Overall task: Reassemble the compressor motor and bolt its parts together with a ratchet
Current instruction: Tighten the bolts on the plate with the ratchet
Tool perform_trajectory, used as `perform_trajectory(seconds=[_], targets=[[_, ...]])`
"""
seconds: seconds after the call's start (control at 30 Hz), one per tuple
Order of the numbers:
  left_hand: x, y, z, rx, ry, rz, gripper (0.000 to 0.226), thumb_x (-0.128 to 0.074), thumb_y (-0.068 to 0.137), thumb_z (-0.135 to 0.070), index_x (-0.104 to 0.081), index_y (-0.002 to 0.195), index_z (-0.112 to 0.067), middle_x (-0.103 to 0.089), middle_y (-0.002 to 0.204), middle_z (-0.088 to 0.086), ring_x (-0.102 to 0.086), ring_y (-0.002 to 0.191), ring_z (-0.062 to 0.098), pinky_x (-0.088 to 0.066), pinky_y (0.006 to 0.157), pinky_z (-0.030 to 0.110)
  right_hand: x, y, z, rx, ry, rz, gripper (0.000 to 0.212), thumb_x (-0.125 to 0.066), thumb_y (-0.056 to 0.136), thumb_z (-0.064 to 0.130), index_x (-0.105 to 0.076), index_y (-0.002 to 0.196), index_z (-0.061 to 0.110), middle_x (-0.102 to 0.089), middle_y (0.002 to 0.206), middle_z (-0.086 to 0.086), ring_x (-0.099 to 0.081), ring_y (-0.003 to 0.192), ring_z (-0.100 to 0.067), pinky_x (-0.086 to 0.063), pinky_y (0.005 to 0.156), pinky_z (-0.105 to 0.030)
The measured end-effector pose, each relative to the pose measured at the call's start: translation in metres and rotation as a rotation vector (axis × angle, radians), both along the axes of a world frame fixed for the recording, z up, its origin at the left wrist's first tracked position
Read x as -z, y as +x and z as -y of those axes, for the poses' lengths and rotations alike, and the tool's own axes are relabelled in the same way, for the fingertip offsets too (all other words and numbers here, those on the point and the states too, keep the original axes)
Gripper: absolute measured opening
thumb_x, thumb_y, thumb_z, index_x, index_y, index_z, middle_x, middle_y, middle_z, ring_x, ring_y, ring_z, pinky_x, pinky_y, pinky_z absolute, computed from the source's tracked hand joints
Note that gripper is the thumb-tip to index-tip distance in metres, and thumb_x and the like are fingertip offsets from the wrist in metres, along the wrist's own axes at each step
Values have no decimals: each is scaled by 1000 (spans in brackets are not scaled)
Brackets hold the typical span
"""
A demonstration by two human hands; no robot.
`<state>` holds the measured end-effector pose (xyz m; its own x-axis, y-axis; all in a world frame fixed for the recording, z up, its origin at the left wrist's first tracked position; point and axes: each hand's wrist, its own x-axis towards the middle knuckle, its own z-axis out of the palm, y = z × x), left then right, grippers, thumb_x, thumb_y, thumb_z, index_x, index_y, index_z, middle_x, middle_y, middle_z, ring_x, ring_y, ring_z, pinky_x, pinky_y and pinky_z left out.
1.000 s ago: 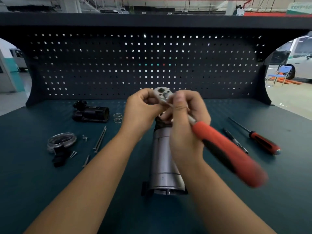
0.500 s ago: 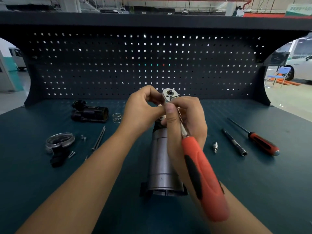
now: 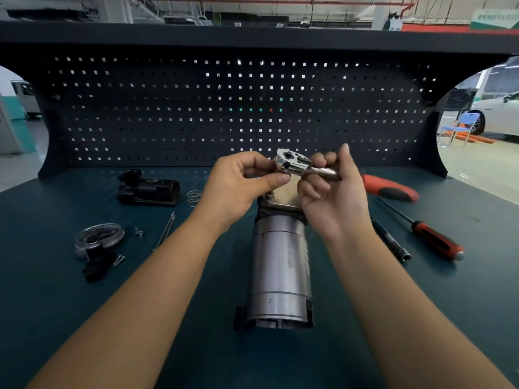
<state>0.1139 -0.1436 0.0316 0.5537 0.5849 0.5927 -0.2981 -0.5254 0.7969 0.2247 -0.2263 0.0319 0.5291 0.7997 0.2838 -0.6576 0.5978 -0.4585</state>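
The silver compressor motor [image 3: 279,265] lies lengthwise at the middle of the dark green bench [image 3: 56,318], its open end toward me. Above its far end I hold a ratchet [image 3: 295,164] with both hands. My right hand [image 3: 334,192] is wrapped around the ratchet's metal neck, and the red and black handle [image 3: 390,188] sticks out to the right behind it. My left hand [image 3: 238,181] pinches the ratchet's silver head with its fingertips. Part of the motor's far end is hidden behind my hands.
On the left lie a black housing [image 3: 148,188], a wire spring [image 3: 193,197], a long bolt [image 3: 165,230], a round clear-rimmed part [image 3: 98,237], a black part [image 3: 97,265] and small screws [image 3: 119,259]. A socket extension [image 3: 391,241] and red-handled screwdriver [image 3: 432,237] lie on the right. A pegboard [image 3: 238,108] stands behind.
The ratchet's handle swung from pointing toward me, low on the right, to pointing away to the right behind my right hand. My right hand turned palm-up; my left hand stays at the head.
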Motion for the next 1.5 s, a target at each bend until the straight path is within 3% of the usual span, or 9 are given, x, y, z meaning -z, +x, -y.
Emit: perform_trajectory(seconds=[0.17, 0.3, 0.4, 0.57, 0.8, 0.97, 1.23, 1.3, 1.5], targets=[[3, -1, 6, -57, 75, -9, 22, -72, 76, 2, -63, 76, -18, -67, 76, -4, -62, 76, 6, -52, 62, 20, 19, -33, 10, 450, 81, 446, 36, -42, 99, 34, -53, 72, 13, -59, 65, 6, -47, 48, -8, -39, 49, -18], [1, 3, 14, -185, -20, 41, 18, -68, 68, -3, -56, 63, -16, -56, 59, -7, -51, 59, 7, -43, 54, 23, 30, -58, 6, 915, 59, 923, 21, -53, 90, 25, -56, 70, 17, -58, 77, 2, -57, 74, -13, -44, 69, -22], [2, 5, 19, -209, -93, 63, 7, -57, 57, -16, -51, 61, -15, -52, 47, -15, -46, 46, -4, -40, 46, 13, 39, -59, 4, 1066, 51, 1003, 26, -54, 90, 20, -56, 67, 8, -59, 90, -3, -55, 88, -4, -40, 78, -11], [3, 5, 10, -190, -49, 52, 31, -74, 71, 2, -55, 57, -18, -56, 46, -15, -48, 46, -5, -40, 48, 11, 29, -46, 5, 869, 30, 843, 28, -51, 91, 29, -59, 68, 16, -62, 71, -3, -57, 63, -17, -45, 60, -27], [-4, 2, 1, -64, -20, -52, 16, -79, 68, -5, -69, 80, -4, -72, 72, -3, -64, 70, 10, -52, 67, 19, -15, 4, -5, -7, -184, -72, 38, -40, 100, 27, -42, 64, 13, -56, 48, 2, -28, 27, -3, -19, 30, -12], [-1, -2, 2, -75, 57, -51, 12, -74, 77, -8, -71, 84, -17, -72, 79, -5, -63, 75, 7, -51, 65, 17, 10, -20, 4, 233, 16, 95, 37, -40, 101, 23, -48, 67, 12, -63, 63, 1, -46, 41, -8, -39, 42, -18], [5, 2, 9, -197, 49, 12, 22, -70, 74, 2, -66, 71, -19, -65, 61, -15, -58, 62, -3, -48, 58, 14, 36, -53, 7, 1056, -28, 959, 15, -56, 87, 22, -56, 76, 11, -55, 97, 4, -59, 86, -21, -52, 69, -45], [3, 1, 7, -176, 53, 5, 19, -74, 75, -3, -68, 71, -21, -66, 62, -13, -58, 62, 0, -49, 60, 16, 30, -48, 8, 1001, -24, 890, 16, -56, 88, 20, -54, 73, 17, -59, 86, 1, -61, 71, -21, -50, 60, -37], [5, 1, 3, -125, 29, 22, 18, -69, 82, -7, -70, 80, -25, -72, 71, -10, -65, 75, 11, -52, 75, 26, -5, -10, 5, 231, -44, 220, 20, -49, 97, 17, -48, 78, 12, -63, 63, -1, -42, 37, -7, -34, 38, -17]])
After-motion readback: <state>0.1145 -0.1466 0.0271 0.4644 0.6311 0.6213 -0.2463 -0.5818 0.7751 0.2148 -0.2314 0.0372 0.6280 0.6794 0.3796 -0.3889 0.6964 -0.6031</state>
